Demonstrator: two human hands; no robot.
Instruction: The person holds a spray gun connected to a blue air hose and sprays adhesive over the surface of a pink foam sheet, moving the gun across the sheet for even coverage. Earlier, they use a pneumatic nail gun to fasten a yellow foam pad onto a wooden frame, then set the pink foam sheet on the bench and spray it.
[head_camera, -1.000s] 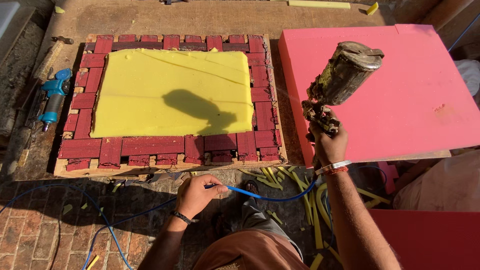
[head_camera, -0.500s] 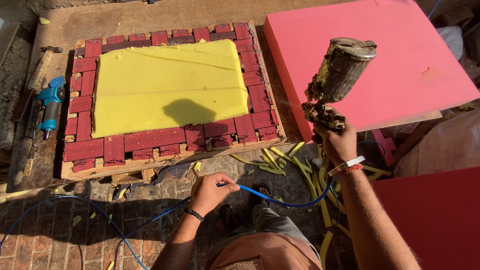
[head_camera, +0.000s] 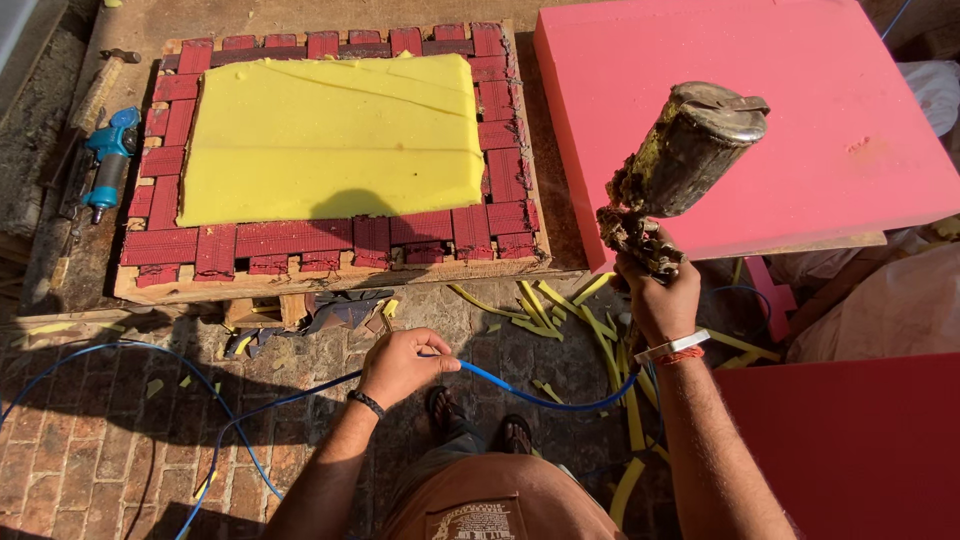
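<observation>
at 4 o'clock of yellow foam | right hand clenched on spray gun, cup tilted toward 1 o'clock | left hand grips blue hose, hose axis 9-to-3 | foam lies at 11 o'clock of both hands, left hand nearer

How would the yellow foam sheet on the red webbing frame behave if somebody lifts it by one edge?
The yellow foam sheet would probably feel light for its size and bend, being thin, broad and soft-looking. Creases cross its surface, so it may fold along them. It seems to lie loose on the red webbing frame, so a push might slide it.
</observation>
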